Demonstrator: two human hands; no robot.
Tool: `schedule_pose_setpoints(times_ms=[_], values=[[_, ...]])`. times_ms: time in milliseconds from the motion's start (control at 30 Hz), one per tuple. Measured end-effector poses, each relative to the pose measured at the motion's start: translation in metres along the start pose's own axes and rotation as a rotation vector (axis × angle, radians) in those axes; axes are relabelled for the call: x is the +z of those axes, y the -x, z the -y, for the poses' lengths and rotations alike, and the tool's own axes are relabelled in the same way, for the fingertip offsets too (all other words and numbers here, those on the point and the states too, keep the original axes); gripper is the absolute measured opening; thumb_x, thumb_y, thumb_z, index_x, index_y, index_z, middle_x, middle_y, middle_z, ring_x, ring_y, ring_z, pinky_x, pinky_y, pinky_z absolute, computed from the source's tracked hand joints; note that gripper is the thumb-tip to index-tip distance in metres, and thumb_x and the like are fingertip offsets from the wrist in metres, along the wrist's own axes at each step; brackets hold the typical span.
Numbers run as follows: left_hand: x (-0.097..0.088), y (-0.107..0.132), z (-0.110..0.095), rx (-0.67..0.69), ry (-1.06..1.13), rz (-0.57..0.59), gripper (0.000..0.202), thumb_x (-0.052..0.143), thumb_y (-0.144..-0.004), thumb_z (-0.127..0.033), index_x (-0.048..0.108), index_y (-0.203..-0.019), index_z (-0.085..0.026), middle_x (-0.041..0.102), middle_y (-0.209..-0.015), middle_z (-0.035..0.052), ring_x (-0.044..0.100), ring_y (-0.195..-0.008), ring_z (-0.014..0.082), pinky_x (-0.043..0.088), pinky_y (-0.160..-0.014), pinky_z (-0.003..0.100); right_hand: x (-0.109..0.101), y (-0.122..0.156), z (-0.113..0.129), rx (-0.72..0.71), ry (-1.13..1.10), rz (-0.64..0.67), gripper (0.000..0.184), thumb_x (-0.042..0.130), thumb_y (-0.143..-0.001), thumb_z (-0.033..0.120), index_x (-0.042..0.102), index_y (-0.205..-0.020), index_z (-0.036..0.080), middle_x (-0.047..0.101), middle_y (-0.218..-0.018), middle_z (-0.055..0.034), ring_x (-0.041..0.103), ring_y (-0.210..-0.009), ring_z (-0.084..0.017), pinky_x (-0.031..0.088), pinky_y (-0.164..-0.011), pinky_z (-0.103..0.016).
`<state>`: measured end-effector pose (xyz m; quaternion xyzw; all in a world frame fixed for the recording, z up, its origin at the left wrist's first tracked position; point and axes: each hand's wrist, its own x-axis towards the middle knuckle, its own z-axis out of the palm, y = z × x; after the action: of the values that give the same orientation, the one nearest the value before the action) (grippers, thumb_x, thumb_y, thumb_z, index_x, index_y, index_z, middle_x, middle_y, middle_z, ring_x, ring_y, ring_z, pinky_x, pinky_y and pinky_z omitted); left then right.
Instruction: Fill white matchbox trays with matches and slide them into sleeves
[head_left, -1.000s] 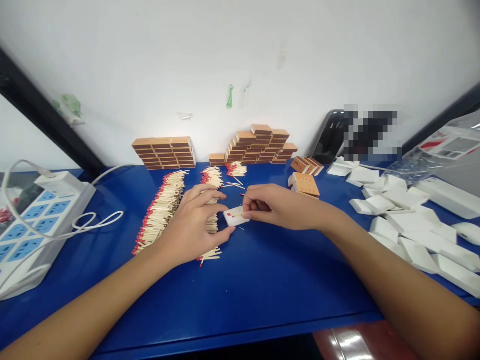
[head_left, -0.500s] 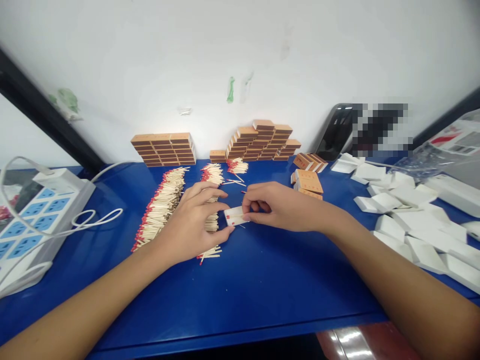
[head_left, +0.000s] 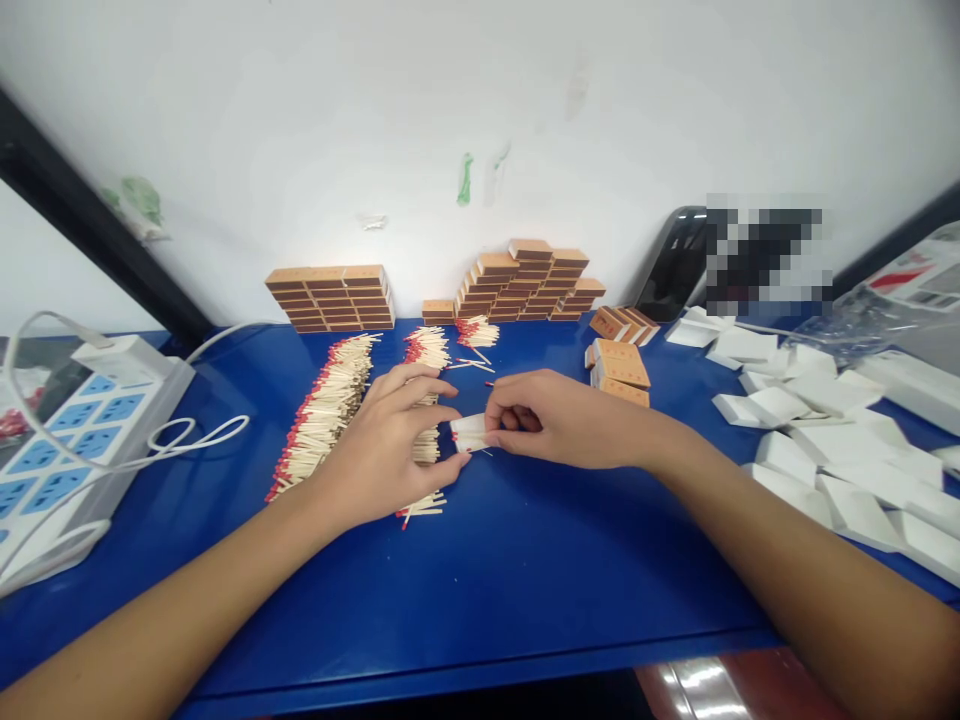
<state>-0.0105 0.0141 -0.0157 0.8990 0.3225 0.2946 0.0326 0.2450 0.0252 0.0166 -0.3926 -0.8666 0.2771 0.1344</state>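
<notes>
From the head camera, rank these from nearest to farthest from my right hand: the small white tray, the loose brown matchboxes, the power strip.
1. small white tray, touching the right hand at its fingertips.
2. loose brown matchboxes, just behind it, to the right.
3. power strip, at the far left.

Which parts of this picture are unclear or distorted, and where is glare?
Head view: a pixelated block hides something at the upper right; the wide lens bows the edges of the blue table; glare streaks the shiny red surface below; the white tray between left hand and right hand looks fairly sharp.
</notes>
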Motion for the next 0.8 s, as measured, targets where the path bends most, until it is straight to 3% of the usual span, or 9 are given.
schedule_pose_setpoints(times_ms=[300,667,800], values=[[-0.004,-0.001,-0.004,0.038,-0.006,-0.01,0.022,0.081,-0.087,-0.028,0.079,-0.108,-0.02,0.074,-0.127,0.0108,0.058,-0.134,0.0348,0.048,-0.116,0.059,-0.002,0.004,0.006,-0.068,0.115,-0.061,0.007,0.066,-0.092,0.021,0.073,-0.09,0.02,0.065,-0.086,-0.0018,0.056,-0.075,-0.015,0.041,-0.07,-0.029],[-0.004,0.0,-0.006,0.071,0.008,0.003,0.017,0.078,-0.089,-0.027,0.078,-0.105,-0.02,0.073,-0.126,0.0105,0.058,-0.134,0.0333,0.049,-0.116,0.054,0.009,0.0,0.013,-0.092,0.026,0.028,0.012,0.064,-0.098,0.023,0.074,-0.093,0.02,0.064,-0.083,-0.0005,0.055,-0.074,-0.015,0.04,-0.073,-0.03],[-0.004,0.0,-0.007,0.074,0.005,0.004,0.017,0.076,-0.091,-0.028,0.078,-0.106,-0.02,0.074,-0.126,0.01,0.059,-0.134,0.0331,0.049,-0.116,0.054,0.011,0.0,0.013,-0.072,0.023,0.051,0.012,0.062,-0.101,0.025,0.071,-0.095,0.019,0.068,-0.092,-0.0026,0.056,-0.076,-0.016,0.04,-0.074,-0.031]])
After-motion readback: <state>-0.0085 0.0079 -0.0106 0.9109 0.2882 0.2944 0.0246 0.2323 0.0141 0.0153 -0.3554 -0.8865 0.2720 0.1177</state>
